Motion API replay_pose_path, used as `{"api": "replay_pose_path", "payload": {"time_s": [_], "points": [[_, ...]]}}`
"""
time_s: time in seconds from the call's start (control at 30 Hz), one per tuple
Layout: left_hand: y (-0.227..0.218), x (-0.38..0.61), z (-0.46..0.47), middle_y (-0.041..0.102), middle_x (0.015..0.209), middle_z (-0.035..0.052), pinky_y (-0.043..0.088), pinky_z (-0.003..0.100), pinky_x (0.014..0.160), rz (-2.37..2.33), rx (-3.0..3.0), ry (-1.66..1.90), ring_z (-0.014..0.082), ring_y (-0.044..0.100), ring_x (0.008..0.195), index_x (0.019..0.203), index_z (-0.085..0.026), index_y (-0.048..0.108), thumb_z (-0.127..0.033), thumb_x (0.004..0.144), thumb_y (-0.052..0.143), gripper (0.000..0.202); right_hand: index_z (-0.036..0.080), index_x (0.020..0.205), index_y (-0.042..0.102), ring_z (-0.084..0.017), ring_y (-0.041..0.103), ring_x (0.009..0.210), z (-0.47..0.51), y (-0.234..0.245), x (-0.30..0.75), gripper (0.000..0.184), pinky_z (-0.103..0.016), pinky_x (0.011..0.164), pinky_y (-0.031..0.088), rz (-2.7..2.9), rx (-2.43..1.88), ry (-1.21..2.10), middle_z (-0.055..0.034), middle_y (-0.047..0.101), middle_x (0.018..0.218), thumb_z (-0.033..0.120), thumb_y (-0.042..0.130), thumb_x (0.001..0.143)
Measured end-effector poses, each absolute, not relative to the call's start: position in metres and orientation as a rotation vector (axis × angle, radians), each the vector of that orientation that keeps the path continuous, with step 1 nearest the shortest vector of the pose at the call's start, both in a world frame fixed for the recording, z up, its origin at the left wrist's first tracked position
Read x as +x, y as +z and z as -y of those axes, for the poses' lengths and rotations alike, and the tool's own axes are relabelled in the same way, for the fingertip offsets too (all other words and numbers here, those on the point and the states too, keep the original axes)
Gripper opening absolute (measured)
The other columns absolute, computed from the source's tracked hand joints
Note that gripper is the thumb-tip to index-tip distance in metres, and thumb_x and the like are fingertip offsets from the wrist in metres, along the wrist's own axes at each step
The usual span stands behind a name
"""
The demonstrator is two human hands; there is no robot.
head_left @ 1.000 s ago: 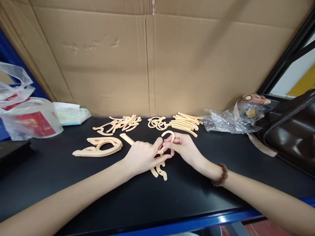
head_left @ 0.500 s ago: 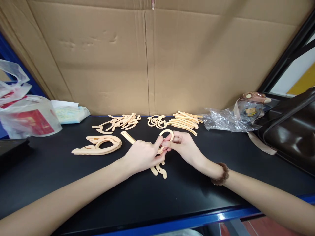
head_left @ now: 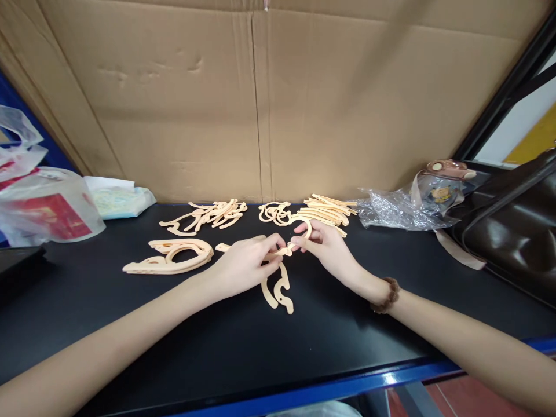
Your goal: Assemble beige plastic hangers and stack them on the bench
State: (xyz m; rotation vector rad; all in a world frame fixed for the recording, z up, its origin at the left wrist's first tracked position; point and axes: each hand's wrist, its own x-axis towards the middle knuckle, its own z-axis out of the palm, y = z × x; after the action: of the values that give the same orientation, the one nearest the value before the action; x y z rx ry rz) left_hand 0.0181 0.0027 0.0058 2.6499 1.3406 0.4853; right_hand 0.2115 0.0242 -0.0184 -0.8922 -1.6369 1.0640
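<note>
In the head view, my right hand [head_left: 328,249] pinches a beige plastic hanger hook [head_left: 308,227] between thumb and fingers. My left hand [head_left: 247,260] is closed on a beige hanger arm [head_left: 223,247], whose one end sticks out to the left. The hook's lower end meets the arm between my fingertips; whether they are joined I cannot tell. Just below my left hand, a notched hanger piece [head_left: 284,298] and a curved piece [head_left: 268,294] lie on the black table [head_left: 304,353]. To the left rest folded hangers [head_left: 197,266], stacked flat.
Along the back lie piles of notched hanger pieces [head_left: 217,214], hooks [head_left: 275,213] and long strips [head_left: 328,209]. A clear plastic wrapper [head_left: 386,208] and a dark bag [head_left: 512,226] stand right. A plastic bag [head_left: 56,202] and tissue pack [head_left: 121,201] sit left, before a cardboard wall [head_left: 182,116].
My right hand has moved slightly right and up, and the hook has tilted with its curve pointing left. My left hand has shifted a little left, and the arm's free end sits lower.
</note>
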Motion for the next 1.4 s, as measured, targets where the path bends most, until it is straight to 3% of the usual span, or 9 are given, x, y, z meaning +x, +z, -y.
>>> {"api": "replay_pose_path", "payload": {"time_s": [0.27, 0.33, 0.4, 0.53, 0.7, 0.9, 1.1, 1.23, 1.4], "points": [[0.002, 0.017, -0.009, 0.062, 0.088, -0.0014, 0.043, 0.023, 0.062, -1.192, 2.356, 0.691, 0.0133, 0.058, 0.075, 0.108, -0.025, 0.055, -0.033, 0.092, 0.043, 0.021, 0.017, 0.090, 0.055, -0.016, 0.064, 0.070, -0.032, -0.009, 0.219, 0.027, -0.030, 0.070, 0.049, 1.683, -0.885, 1.099, -0.0035, 0.067, 0.074, 0.044, 0.056, 0.086], [0.003, 0.015, -0.012, 0.061, 0.088, -0.0001, 0.044, 0.022, 0.058, -1.190, 2.219, 0.765, 0.0141, 0.059, 0.075, 0.108, -0.023, 0.055, -0.035, 0.090, 0.047, 0.023, 0.017, 0.095, 0.057, -0.016, 0.064, 0.071, -0.036, -0.006, 0.226, 0.029, -0.030, 0.070, 0.048, 1.807, -0.977, 0.938, -0.0036, 0.068, 0.076, 0.045, 0.049, 0.091], [0.005, 0.012, -0.015, 0.059, 0.089, 0.0014, 0.046, 0.022, 0.053, -1.187, 2.038, 0.787, 0.0147, 0.060, 0.073, 0.108, -0.021, 0.053, -0.037, 0.086, 0.052, 0.027, 0.019, 0.098, 0.060, -0.018, 0.063, 0.075, -0.039, -0.004, 0.235, 0.027, -0.031, 0.068, 0.046, 2.039, -1.111, 0.615, -0.0034, 0.068, 0.082, 0.044, 0.058, 0.087], [0.009, 0.010, -0.017, 0.057, 0.090, 0.0018, 0.050, 0.023, 0.052, -1.194, 1.818, 0.766, 0.0143, 0.061, 0.070, 0.110, -0.019, 0.053, -0.037, 0.079, 0.060, 0.036, 0.022, 0.083, 0.067, -0.022, 0.061, 0.079, -0.044, -0.006, 0.248, 0.019, -0.031, 0.065, 0.041, 2.336, -1.304, 0.125, -0.0040, 0.068, 0.089, 0.040, 0.069, 0.079], [0.009, 0.010, -0.016, 0.058, 0.090, 0.0026, 0.048, 0.025, 0.057, -1.183, 1.881, 0.798, 0.0134, 0.060, 0.070, 0.113, -0.017, 0.055, -0.038, 0.082, 0.056, 0.038, 0.021, 0.079, 0.065, -0.016, 0.058, 0.069, -0.047, -0.008, 0.248, 0.011, -0.027, 0.060, 0.038, 2.351, -1.284, 0.331, -0.0002, 0.066, 0.076, 0.027, 0.059, 0.087], [0.000, 0.010, -0.020, 0.061, 0.094, 0.0036, 0.047, 0.025, 0.062, -1.128, 1.858, 0.872, 0.0126, 0.060, 0.073, 0.108, -0.018, 0.048, -0.036, 0.086, 0.050, 0.029, 0.017, 0.081, 0.057, -0.013, 0.057, 0.067, -0.045, -0.008, 0.243, 0.025, -0.026, 0.064, 0.041, 2.301, -1.112, 0.630, -0.0013, 0.063, 0.079, 0.027, 0.040, 0.096], [-0.004, 0.010, -0.021, 0.063, 0.096, 0.0043, 0.042, 0.022, 0.055, -1.058, 1.811, 0.838, 0.0109, 0.058, 0.069, 0.104, -0.018, 0.045, -0.033, 0.086, 0.049, 0.024, 0.018, 0.077, 0.053, -0.012, 0.051, 0.065, -0.037, -0.004, 0.239, 0.030, -0.026, 0.064, 0.038, 2.345, -1.031, 0.513, 0.0012, 0.057, 0.072, 0.027, 0.034, 0.099], [0.001, 0.011, -0.018, 0.064, 0.101, 0.0062, 0.043, 0.023, 0.057, -1.049, 1.765, 0.838, 0.0116, 0.059, 0.072, 0.104, -0.018, 0.048, -0.032, 0.083, 0.054, 0.027, 0.019, 0.081, 0.057, -0.012, 0.049, 0.062, -0.032, -0.002, 0.236, 0.029, -0.025, 0.057, 0.033, 2.410, -1.014, 0.418, 0.0023, 0.056, 0.069, 0.039, 0.043, 0.097], [0.011, 0.013, -0.013, 0.065, 0.104, 0.0075, 0.048, 0.026, 0.065, -1.106, 1.696, 0.778, 0.0152, 0.063, 0.080, 0.102, -0.017, 0.057, -0.033, 0.078, 0.059, 0.029, 0.020, 0.086, 0.062, -0.015, 0.053, 0.070, -0.034, -0.001, 0.237, 0.026, -0.026, 0.062, 0.033, 2.488, -0.998, 0.237, -0.0001, 0.062, 0.077, 0.035, 0.044, 0.098]]}}
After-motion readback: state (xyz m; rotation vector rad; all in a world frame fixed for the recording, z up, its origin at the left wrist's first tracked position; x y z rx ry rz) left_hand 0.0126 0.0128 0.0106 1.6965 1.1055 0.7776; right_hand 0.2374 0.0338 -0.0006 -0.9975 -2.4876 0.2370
